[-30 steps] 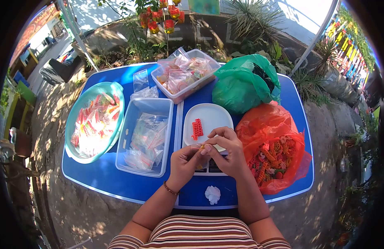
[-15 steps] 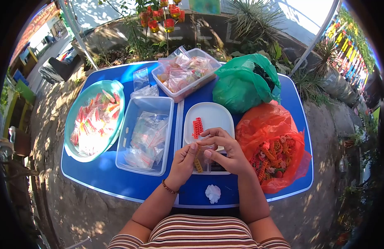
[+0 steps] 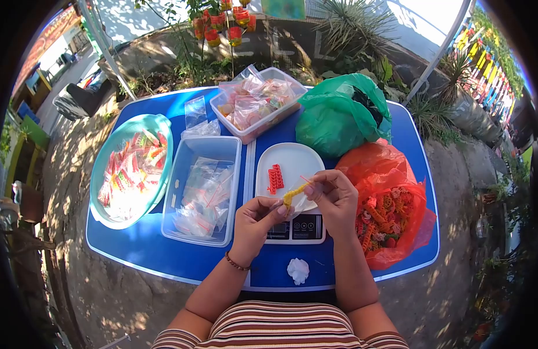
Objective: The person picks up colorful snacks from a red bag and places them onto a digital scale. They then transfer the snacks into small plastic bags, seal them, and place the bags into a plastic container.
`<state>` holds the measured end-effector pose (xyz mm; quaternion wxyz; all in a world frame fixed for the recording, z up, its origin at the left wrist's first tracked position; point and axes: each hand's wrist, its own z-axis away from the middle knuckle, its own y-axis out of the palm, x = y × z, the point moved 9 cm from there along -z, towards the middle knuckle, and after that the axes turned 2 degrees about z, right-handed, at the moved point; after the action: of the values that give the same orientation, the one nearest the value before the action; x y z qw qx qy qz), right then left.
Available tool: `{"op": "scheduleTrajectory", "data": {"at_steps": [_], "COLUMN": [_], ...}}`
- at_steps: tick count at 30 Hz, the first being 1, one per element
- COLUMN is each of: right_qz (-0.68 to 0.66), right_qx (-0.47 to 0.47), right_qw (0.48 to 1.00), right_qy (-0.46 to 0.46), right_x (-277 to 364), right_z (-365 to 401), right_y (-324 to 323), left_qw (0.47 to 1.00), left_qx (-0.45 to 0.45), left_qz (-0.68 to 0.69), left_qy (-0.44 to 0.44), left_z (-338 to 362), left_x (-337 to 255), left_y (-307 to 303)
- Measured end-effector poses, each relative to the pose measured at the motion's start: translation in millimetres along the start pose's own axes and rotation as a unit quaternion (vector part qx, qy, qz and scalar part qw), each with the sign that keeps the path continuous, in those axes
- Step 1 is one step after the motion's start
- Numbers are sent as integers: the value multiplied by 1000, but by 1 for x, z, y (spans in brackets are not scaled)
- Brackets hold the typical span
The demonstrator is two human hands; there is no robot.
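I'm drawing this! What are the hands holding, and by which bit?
A yellow piece: the left hand pinches near its lower end, the right hand near its upper end. I can't tell whether clear plastic wraps it.

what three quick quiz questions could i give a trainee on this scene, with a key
1. Multiple choice: what colour is the piece between the left hand and the right hand? a) red b) yellow c) green

2. True or false: a red item lies on the white scale.

3. Fill in the blank: the beaded bracelet is worn on the ____ wrist.

Key: 1. b, yellow. 2. True. 3. left.
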<state>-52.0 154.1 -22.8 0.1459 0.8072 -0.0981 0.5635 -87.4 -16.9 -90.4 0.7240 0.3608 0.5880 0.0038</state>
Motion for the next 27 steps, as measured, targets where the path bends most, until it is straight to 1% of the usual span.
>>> {"op": "scheduleTrajectory", "data": {"at_steps": [2,5,8,11,14,17,20,23,24,26,27], "right_qz": [32,9,31,34,70,151,213,136,226,400,453], "right_qx": [10,58,68,76,120,167,190,124,113,91,111], "right_qw": [998,997,997,996,990,974,957,980,963,903,874], "right_qy": [-47,-45,-22,-17,-11,-16,-44,-81,-96,-127,-139], "right_x": [8,13,5,5,9,4,12,13,11,6,1], "right_z": [1,1,2,4,6,7,10,1,-1,-4,0], "right_y": [3,15,14,20,29,31,36,18,19,28,36], "left_qw": [997,997,997,998,996,996,992,999,998,992,990], "left_qx": [20,15,-24,33,10,5,11,-22,-40,-77,-69], "left_qz": [-70,-55,22,-38,-82,-89,-121,-22,11,77,97], "left_qy": [20,54,75,27,11,11,44,34,44,66,70], "left_z": [1,3,5,3,4,3,3,2,2,1,1], "left_x": [0,-3,-20,-8,-3,2,-7,-9,-10,-11,-13], "left_y": [0,4,15,12,5,4,7,6,1,-10,-9]}}
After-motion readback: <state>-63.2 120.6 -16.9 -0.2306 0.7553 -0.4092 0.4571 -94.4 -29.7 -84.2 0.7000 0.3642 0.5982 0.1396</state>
